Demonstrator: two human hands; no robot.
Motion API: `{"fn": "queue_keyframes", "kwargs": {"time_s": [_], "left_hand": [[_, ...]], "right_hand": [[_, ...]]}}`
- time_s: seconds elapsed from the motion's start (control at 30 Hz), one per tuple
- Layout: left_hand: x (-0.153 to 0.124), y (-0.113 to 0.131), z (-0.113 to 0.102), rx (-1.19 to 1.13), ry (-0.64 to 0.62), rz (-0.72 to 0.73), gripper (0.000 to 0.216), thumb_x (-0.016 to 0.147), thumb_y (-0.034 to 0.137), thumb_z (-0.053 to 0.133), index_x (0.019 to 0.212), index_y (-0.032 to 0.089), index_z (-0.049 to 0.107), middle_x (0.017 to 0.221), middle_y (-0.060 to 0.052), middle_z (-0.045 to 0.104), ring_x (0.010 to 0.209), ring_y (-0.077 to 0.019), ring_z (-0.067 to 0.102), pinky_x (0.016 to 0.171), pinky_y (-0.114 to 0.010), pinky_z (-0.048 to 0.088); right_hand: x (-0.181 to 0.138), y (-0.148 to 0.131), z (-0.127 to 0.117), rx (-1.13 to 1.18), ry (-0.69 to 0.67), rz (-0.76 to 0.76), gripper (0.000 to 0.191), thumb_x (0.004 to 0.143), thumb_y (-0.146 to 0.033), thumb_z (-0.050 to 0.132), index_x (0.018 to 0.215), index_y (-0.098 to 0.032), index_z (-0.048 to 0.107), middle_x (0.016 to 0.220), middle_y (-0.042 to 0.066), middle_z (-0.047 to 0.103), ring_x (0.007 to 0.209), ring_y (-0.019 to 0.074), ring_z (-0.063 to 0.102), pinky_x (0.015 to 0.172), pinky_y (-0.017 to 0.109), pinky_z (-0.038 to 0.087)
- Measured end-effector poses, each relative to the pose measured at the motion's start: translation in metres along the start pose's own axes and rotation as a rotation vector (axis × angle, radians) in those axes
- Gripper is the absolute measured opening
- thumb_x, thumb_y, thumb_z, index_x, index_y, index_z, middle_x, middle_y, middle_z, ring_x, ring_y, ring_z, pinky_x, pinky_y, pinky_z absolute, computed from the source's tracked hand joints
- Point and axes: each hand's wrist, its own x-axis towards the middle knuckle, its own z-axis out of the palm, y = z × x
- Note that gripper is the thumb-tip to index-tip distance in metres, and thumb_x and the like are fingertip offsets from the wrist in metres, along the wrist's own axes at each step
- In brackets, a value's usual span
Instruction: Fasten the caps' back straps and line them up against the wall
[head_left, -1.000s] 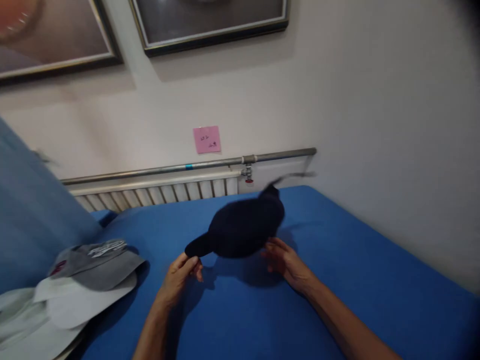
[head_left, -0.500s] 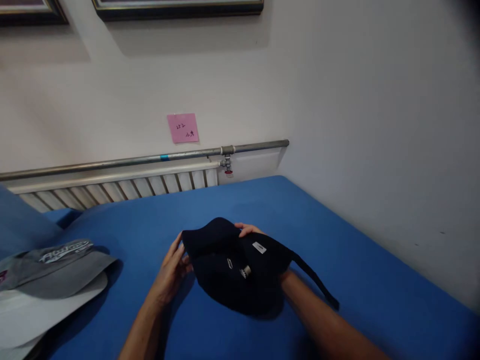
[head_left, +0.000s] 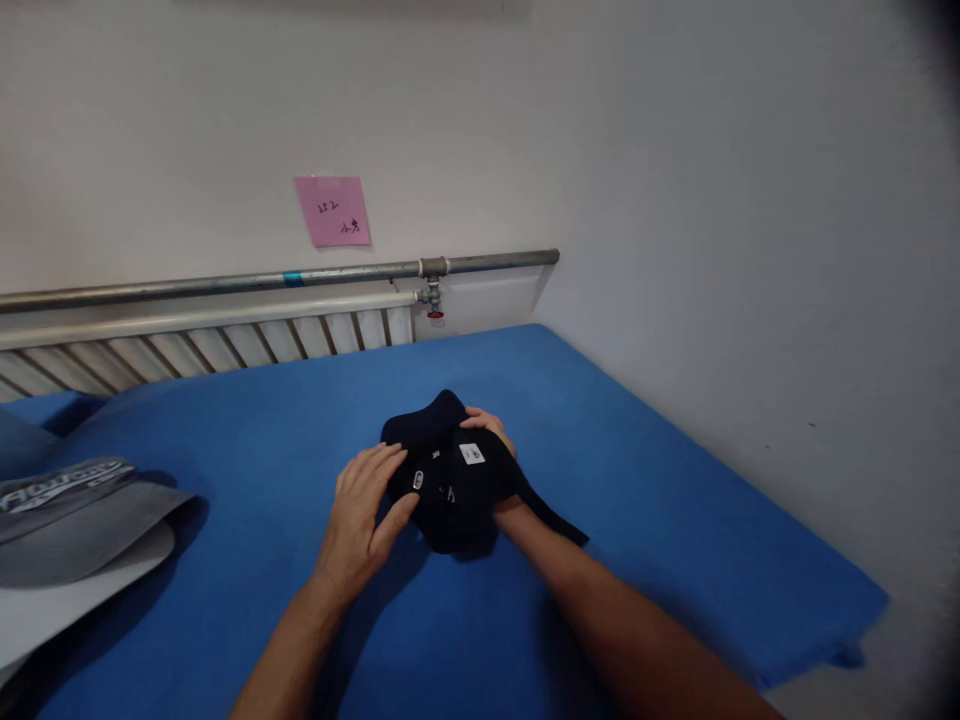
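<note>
A dark navy fabric hat (head_left: 469, 500) with a white label, small metal pieces and a trailing strap sits low over the blue-covered surface, its body partly folded. My right hand (head_left: 487, 425) grips it; the wrist passes under the fabric and the fingers curl over the far edge, while the palm is hidden. On the hat's left side lie the stretched fingers of my left hand (head_left: 364, 505), with the thumb spread apart from them and touching the fabric.
A grey cap (head_left: 90, 535) with lettering lies on a white cap (head_left: 97, 605) at the left. Behind the blue surface (head_left: 645, 500) run a radiator (head_left: 225, 345) and a metal pipe (head_left: 360, 272). A pink note (head_left: 334, 212) is on the wall, and another wall bounds the right side.
The hat has become more compact and folded. My left hand has gone from its left edge onto its upper side, fingers stretched. My right hand keeps hold. The view has shifted.
</note>
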Motion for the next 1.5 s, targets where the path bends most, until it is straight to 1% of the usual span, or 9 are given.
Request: {"fn": "queue_keyframes", "kwargs": {"time_s": [0.3,0.43,0.53,0.63,0.73,0.97,1.1,1.23,1.5], "left_hand": [[-0.001,0.002,-0.018,0.068,-0.296,-0.115,0.041,0.086,0.049,0.056,0.111,0.019,0.065,0.089,-0.006,0.069,0.088,-0.0256,0.06,0.092,-0.052,0.04],[-0.003,-0.003,-0.023,-0.094,-0.412,-0.118,0.023,0.088,0.042,0.053,0.085,0.022,0.065,0.08,0.001,0.066,0.085,-0.0199,0.06,0.109,-0.054,0.026],[-0.004,-0.009,-0.024,-0.252,-0.324,-0.207,0.024,0.088,0.04,0.051,0.076,0.022,0.061,0.077,0.001,0.064,0.09,-0.0206,0.06,0.107,-0.047,0.032],[-0.005,-0.014,-0.029,-0.368,-0.168,-0.378,0.026,0.085,0.045,0.054,0.078,0.022,0.064,0.078,-0.002,0.063,0.085,-0.0218,0.058,0.082,-0.035,0.046],[-0.005,-0.017,-0.034,-0.433,-0.042,-0.498,0.026,0.083,0.045,0.059,0.077,0.02,0.063,0.073,0.0,0.059,0.071,-0.0169,0.054,0.068,-0.028,0.043],[-0.007,-0.02,-0.036,-0.558,0.109,-0.58,0.022,0.081,0.041,0.065,0.085,0.019,0.066,0.082,-0.001,0.063,0.079,-0.017,0.057,0.076,-0.028,0.044],[-0.007,-0.022,-0.037,-0.627,0.087,-0.552,0.021,0.083,0.039,0.064,0.082,0.019,0.065,0.079,-0.001,0.061,0.077,-0.0152,0.055,0.073,-0.026,0.043],[-0.009,-0.025,-0.037,-0.691,0.097,-0.552,0.022,0.084,0.04,0.063,0.083,0.018,0.067,0.08,-0.002,0.062,0.078,-0.0161,0.056,0.074,-0.027,0.045],[-0.014,-0.02,-0.045,-0.747,-0.195,-0.478,0.025,0.084,0.042,0.062,0.099,0.026,0.074,0.109,-0.007,0.07,0.117,-0.0277,0.055,0.099,-0.041,0.042]], "right_hand": [[-0.001,-0.003,0.002,0.006,-0.062,0.12,0.016,0.076,-0.021,0.05,0.083,-0.023,0.064,0.118,0.004,0.058,0.111,0.0219,0.054,0.097,0.035,0.041],[-0.001,0.001,0.001,0.004,-0.038,0.124,0.014,0.075,-0.019,0.05,0.081,-0.024,0.063,0.115,0.004,0.059,0.11,0.0212,0.055,0.097,0.035,0.041],[-0.001,0.004,0.0,0.007,-0.036,0.117,0.014,0.076,-0.02,0.049,0.081,-0.023,0.063,0.114,0.004,0.059,0.112,0.0207,0.054,0.098,0.035,0.041],[0.0,0.002,-0.004,-0.022,-0.088,0.132,0.013,0.075,-0.022,0.052,0.083,-0.022,0.063,0.115,0.006,0.059,0.11,0.0213,0.056,0.098,0.038,0.042],[0.003,-0.006,-0.011,-0.09,-0.145,0.094,0.016,0.076,-0.023,0.055,0.091,-0.023,0.063,0.12,0.007,0.059,0.114,0.0229,0.054,0.097,0.042,0.042],[-0.005,-0.054,-0.022,-0.172,-0.6,-0.489,0.029,0.077,-0.022,0.065,0.106,-0.027,0.064,0.123,0.007,0.061,0.118,0.0251,0.054,0.101,0.049,0.037],[-0.016,-0.081,-0.022,-0.062,-0.653,-0.601,0.023,0.08,-0.013,0.062,0.099,-0.026,0.065,0.108,0.006,0.067,0.101,0.0199,0.063,0.093,0.043,0.045],[-0.02,-0.09,-0.028,0.12,-0.599,-0.452,0.018,0.083,-0.014,0.062,0.097,-0.024,0.066,0.096,0.004,0.069,0.088,0.0171,0.066,0.079,0.035,0.052],[-0.009,-0.08,-0.027,0.17,-0.462,0.297,0.021,0.09,-0.037,0.054,0.081,-0.019,0.061,0.058,-0.005,0.053,0.045,0.0067,0.044,0.047,0.022,0.037]]}}
